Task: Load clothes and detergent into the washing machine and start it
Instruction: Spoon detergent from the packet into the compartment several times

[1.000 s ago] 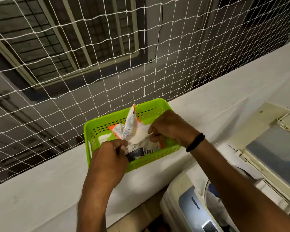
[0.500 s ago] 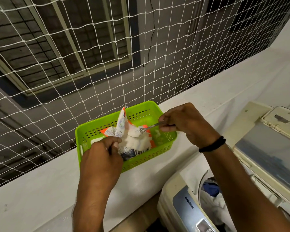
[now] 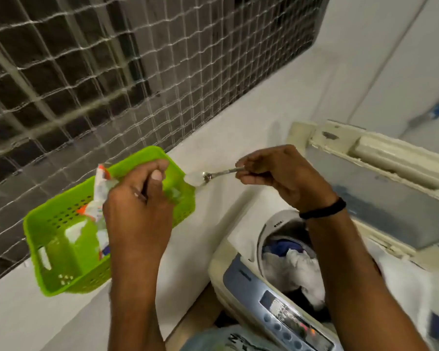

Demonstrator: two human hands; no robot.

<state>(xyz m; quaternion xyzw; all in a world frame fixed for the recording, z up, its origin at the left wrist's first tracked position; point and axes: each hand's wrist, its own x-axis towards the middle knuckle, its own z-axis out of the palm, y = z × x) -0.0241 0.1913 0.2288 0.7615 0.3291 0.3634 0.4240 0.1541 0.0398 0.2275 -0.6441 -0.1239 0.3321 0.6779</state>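
A green basket (image 3: 61, 279) sits on the white ledge. In it stands an orange and white detergent packet (image 3: 99, 196), and my left hand (image 3: 137, 214) grips its top. My right hand (image 3: 281, 176) pinches the handle of a metal spoon (image 3: 208, 176) whose bowl holds white powder, just past the basket's right rim. The top-loading washing machine (image 3: 241, 274) stands at the lower right with its lid (image 3: 380, 198) raised. White and blue clothes (image 3: 297, 264) lie in the drum.
A white rope net (image 3: 112, 84) covers the opening above the ledge (image 3: 23, 320). The machine's control panel (image 3: 289, 323) faces me at the bottom. A white wall (image 3: 390, 59) rises at the right.
My right hand has drawn the spoon out of the packet and carried it right, past the basket's rim. The view has swung down and right, toward the machine.
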